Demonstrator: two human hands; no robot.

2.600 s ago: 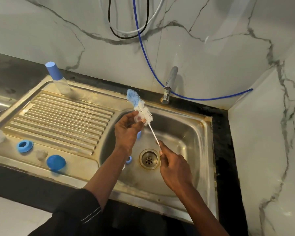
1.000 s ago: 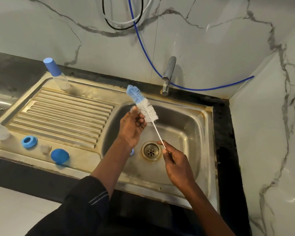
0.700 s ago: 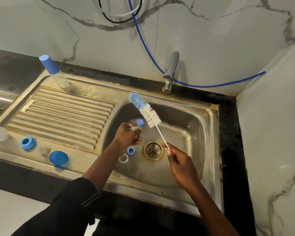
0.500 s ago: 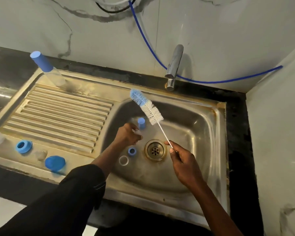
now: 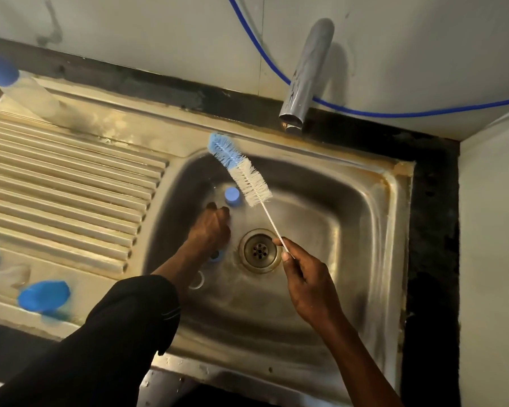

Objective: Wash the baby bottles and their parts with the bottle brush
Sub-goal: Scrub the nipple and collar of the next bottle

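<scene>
A blue cap (image 5: 43, 296) lies on the ribbed drainboard (image 5: 71, 183). In the sink basin (image 5: 335, 218), the left hand (image 5: 210, 227) reaches down just beside a small blue-topped bottle part (image 5: 232, 195); I cannot tell whether it grips anything. The bottle brush (image 5: 241, 171) slants above, and the right hand (image 5: 303, 277) pinches its wire stem.

Head camera looks steeply down, seemingly close, into the sink (image 5: 350, 201).
</scene>
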